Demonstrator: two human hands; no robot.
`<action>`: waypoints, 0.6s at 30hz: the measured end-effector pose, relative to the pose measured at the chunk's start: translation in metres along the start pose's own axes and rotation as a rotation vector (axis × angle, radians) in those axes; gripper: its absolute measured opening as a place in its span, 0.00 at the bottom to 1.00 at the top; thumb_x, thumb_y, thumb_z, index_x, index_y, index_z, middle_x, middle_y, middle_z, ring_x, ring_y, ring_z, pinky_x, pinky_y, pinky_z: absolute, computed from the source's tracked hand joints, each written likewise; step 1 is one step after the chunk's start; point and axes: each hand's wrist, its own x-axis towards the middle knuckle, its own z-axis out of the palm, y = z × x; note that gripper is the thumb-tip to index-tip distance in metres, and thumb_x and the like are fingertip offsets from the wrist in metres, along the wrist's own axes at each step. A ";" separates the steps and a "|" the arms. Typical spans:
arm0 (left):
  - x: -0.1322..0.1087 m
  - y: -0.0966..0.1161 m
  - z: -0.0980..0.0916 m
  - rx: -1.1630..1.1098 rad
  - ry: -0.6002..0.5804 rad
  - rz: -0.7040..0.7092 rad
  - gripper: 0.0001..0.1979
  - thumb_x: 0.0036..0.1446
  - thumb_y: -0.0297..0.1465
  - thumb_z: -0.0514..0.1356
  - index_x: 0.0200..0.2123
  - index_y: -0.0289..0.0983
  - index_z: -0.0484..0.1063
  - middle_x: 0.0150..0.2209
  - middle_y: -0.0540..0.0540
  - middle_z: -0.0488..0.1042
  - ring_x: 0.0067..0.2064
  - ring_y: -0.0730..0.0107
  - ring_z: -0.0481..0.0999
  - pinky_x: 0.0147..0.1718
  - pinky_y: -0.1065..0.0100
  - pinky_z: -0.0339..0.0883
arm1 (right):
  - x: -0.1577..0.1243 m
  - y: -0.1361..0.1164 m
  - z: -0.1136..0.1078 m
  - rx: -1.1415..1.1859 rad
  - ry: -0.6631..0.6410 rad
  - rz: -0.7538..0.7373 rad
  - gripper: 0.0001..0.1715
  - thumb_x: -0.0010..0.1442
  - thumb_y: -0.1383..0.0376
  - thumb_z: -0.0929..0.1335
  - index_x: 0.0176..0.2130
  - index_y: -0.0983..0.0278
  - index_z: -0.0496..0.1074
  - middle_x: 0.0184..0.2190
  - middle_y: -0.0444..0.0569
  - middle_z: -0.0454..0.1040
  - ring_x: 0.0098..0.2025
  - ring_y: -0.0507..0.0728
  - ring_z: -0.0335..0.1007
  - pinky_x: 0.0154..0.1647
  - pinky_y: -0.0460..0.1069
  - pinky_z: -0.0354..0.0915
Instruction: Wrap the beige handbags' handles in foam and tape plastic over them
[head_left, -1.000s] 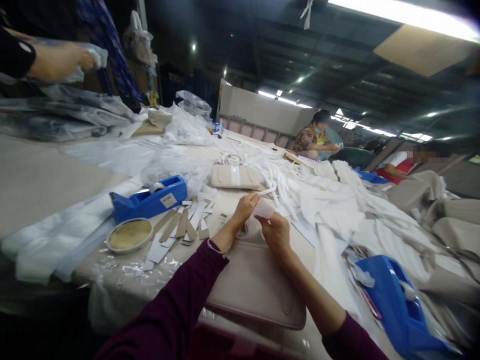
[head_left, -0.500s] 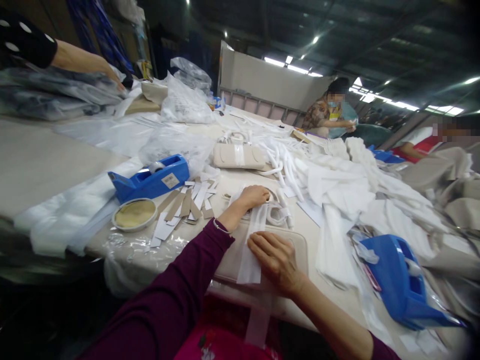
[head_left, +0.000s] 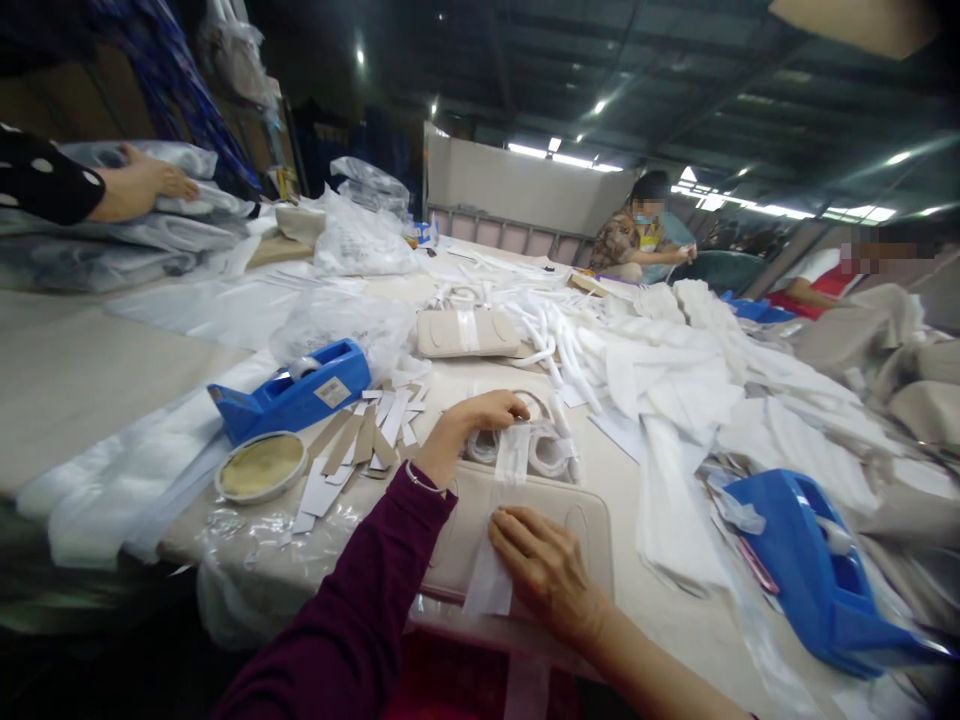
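A beige handbag [head_left: 592, 520] lies flat at the table's front edge, its coiled handles [head_left: 551, 450] wrapped in white at its far side. Down the bag's middle runs a white strip [head_left: 491, 585], which reaches up over the handles. My left hand [head_left: 480, 420] bends over the handles, its fingertips by the strip's upper end; exactly what they grip is partly hidden. On the lower part of the strip lies my right hand [head_left: 551, 570], fingers together and flat against the bag. Beyond them rests a second beige handbag [head_left: 442, 335] with a white band around it.
Blue tape dispensers stand on the left [head_left: 300, 385] and right [head_left: 810, 570]. Near the left one are a round tin [head_left: 261, 467] and card strips [head_left: 364, 440]. White wrapping sheets [head_left: 667, 390] pile up at right. A co-worker's hand [head_left: 142, 185] touches plastic-wrapped stacks at far left.
My view has tilted up, so the table sits lower. My left fingers have straightened somewhat over the handles. My right hand stays on the strip. The co-worker's hand at far left has moved left.
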 end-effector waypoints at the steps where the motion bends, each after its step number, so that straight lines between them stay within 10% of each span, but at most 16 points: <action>1: -0.001 -0.002 -0.003 -0.013 -0.037 0.011 0.27 0.39 0.19 0.53 0.45 0.32 0.76 0.46 0.45 0.77 0.43 0.64 0.75 0.42 0.72 0.67 | -0.001 0.000 0.001 0.010 0.016 0.010 0.18 0.69 0.70 0.56 0.41 0.70 0.73 0.39 0.55 0.75 0.44 0.58 0.69 0.41 0.49 0.69; 18: -0.013 -0.016 -0.016 -0.279 -0.237 0.045 0.28 0.38 0.28 0.61 0.48 0.33 0.67 0.52 0.42 0.69 0.54 0.56 0.67 0.56 0.62 0.61 | -0.006 0.012 -0.001 0.179 0.293 0.035 0.11 0.64 0.73 0.64 0.45 0.67 0.72 0.46 0.55 0.74 0.53 0.60 0.67 0.55 0.61 0.65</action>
